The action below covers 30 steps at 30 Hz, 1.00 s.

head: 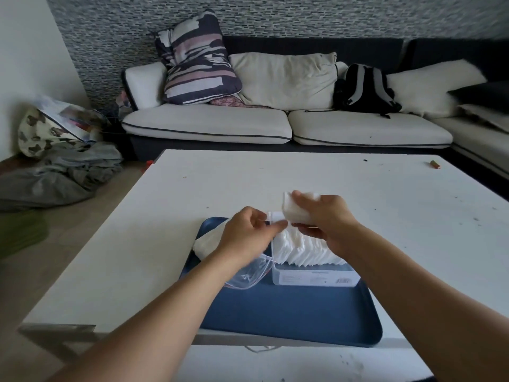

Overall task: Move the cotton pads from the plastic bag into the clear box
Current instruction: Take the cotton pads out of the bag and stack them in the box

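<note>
On the white table (170, 205) in front of you, a dark blue tray (289, 312) is sitting at the near edge, and both of your hands are working above its far half. Your right hand (327, 219) is gripping a small stack of white cotton pads (296, 209), thumb on the near face and fingers wrapping over the far side, and holding it above the far end of the clear box (314, 277). The box is standing on the tray's right half, and a row of cotton pads (305, 250) is already standing on edge inside it, rising above its rim. Your left hand (248, 232) is curling in just beside the stack, its thumb and forefinger pressing together on something small and white at the box's far left corner; what exactly they are pinching is too blurred to tell. Under your left wrist, the plastic bag (248, 274) is lying on the tray's left half, touching the box's left wall, its clear mouth crumpled toward you and its far end bulging with more white pads (209, 242). Beyond the table, a white cushioned sofa (275, 125) is running along the patterned wall, carrying a striped pillow (195, 59) and a black backpack (365, 89). A small red object (435, 164) is lying near the table's far right edge
</note>
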Motion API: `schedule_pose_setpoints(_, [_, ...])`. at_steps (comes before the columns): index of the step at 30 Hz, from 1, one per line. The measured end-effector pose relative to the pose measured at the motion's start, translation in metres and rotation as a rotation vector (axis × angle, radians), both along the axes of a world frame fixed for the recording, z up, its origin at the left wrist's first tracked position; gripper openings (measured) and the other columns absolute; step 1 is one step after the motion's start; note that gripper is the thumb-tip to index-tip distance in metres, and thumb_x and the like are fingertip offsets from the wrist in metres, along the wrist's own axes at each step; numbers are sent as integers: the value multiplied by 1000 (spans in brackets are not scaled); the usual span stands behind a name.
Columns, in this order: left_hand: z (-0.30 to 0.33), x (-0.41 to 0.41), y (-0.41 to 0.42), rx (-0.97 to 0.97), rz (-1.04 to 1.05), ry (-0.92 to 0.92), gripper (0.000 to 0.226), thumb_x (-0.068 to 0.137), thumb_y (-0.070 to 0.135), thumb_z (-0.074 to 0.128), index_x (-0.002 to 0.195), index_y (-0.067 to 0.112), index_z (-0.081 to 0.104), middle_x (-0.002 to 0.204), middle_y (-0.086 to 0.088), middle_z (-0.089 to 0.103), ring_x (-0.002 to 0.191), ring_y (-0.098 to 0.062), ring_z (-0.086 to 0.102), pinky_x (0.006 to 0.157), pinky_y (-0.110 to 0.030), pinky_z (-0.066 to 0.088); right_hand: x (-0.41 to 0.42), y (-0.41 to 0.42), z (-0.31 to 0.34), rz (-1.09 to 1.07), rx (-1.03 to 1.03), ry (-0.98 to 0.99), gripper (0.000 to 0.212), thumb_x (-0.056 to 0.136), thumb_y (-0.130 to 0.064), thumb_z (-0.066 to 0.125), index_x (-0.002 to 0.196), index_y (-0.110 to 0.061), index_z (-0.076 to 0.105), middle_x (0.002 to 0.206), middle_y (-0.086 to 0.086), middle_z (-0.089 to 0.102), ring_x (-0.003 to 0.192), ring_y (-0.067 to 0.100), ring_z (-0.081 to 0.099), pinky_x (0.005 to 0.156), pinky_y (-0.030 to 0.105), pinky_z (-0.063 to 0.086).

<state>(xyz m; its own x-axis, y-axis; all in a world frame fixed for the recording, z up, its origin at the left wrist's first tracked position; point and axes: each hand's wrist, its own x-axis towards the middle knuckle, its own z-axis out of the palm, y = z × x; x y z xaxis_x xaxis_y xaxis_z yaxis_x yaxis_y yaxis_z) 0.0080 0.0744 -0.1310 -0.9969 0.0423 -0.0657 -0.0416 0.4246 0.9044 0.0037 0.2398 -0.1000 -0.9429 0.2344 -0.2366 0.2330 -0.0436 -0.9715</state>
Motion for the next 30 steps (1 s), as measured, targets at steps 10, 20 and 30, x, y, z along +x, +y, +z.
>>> schedule_pose_setpoints(10, [-33, -5, 18, -1022, -376, 259, 45, 94, 47, 51, 132, 23, 57, 129, -2, 53, 122, -26, 46, 96, -37, 43, -3, 18, -18, 78, -1, -203, 30, 92, -17, 72, 110, 6, 64, 89, 17, 66, 59, 20, 61, 49, 23, 52])
schedule_pose_setpoints(20, [-38, 8, 38, -1166, -542, 121, 43, 103, 31, 27, 141, 31, 48, 138, -5, 52, 125, -29, 43, 111, -57, 22, -6, 3, -24, 372, 420, -361, 31, 100, -26, 56, 98, 5, 64, 79, 23, 65, 51, 25, 53, 54, 30, 44])
schedule_pose_setpoints(30, [-24, 19, 33, -1103, -531, 114, 32, 97, 27, 32, 67, 21, 41, 91, -1, 57, 92, -24, 47, 105, -49, 29, -5, -3, -46, 274, 1063, -200, 25, 84, -20, 69, 68, -9, 53, 57, 6, 63, 51, 23, 64, 53, 29, 56])
